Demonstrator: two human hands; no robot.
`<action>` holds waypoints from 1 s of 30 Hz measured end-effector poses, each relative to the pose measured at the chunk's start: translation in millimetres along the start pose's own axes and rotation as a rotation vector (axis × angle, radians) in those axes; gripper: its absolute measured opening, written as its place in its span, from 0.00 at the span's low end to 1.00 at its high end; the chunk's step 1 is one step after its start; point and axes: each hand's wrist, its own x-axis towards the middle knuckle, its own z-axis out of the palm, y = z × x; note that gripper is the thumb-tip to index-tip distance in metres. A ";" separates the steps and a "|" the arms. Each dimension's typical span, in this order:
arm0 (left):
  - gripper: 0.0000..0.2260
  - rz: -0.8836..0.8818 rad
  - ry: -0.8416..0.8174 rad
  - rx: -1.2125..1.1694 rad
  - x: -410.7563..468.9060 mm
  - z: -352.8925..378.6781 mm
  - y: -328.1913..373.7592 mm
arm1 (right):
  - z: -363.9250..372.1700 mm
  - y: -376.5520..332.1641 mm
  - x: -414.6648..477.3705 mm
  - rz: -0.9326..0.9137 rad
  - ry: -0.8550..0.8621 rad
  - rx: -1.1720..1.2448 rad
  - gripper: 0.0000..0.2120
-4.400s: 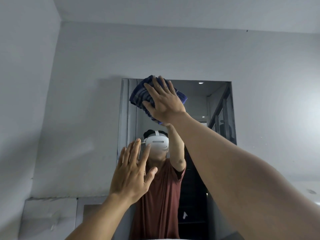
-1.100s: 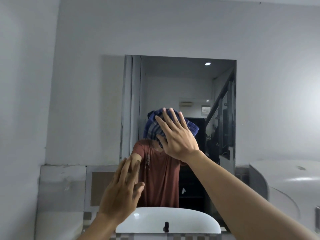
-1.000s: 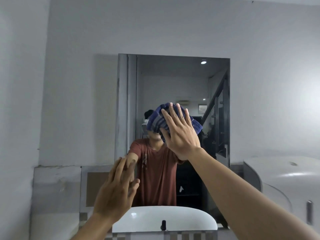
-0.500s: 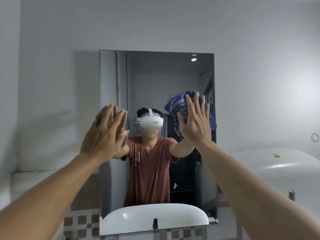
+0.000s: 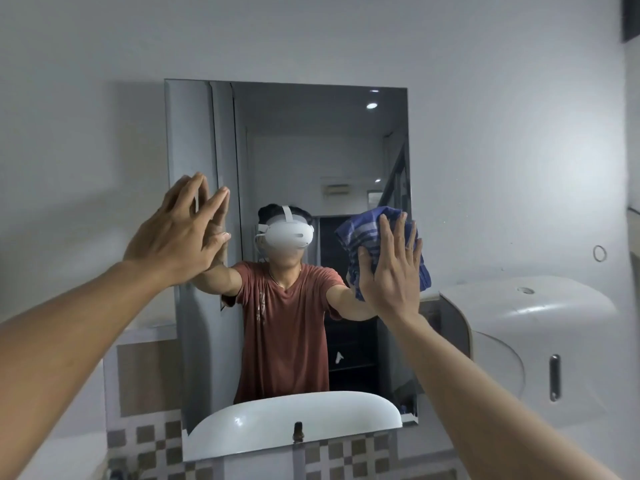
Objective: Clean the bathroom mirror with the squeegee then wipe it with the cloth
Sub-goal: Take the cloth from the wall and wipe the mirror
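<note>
A rectangular mirror (image 5: 311,140) hangs on the white wall in front of me. My right hand (image 5: 393,271) presses a blue striped cloth (image 5: 360,233) flat against the glass near the mirror's right edge, at mid height. My left hand (image 5: 180,233) is spread flat near the mirror's left edge, fingers apart and holding nothing. No squeegee is in view. The mirror reflects a person in a red shirt with both arms stretched out.
A white wall-mounted dispenser (image 5: 526,327) sticks out just right of the mirror. Below the mirror is checkered tiling (image 5: 152,441). The reflection of a white basin (image 5: 294,410) fills the mirror's bottom. A small ring hook (image 5: 599,253) is on the right wall.
My right hand has slid the cloth from the mirror's top down to the middle, then right to the right edge. My left hand rose to the left edge. The view dropped lower.
</note>
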 end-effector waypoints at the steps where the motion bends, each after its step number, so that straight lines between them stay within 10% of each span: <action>1: 0.33 0.004 0.000 0.007 0.5 -0.1 -0.4 | 1.6 0.4 -6.8 0.001 -0.003 -0.003 0.32; 14: 0.29 0.079 0.077 0.067 27.1 -11.4 -19.4 | 26.0 -46.3 -36.2 -0.009 0.014 -0.017 0.33; 30: 0.31 0.043 -0.026 0.043 29.1 -11.0 -22.7 | 72.2 -160.3 -64.9 -0.716 -0.261 -0.042 0.28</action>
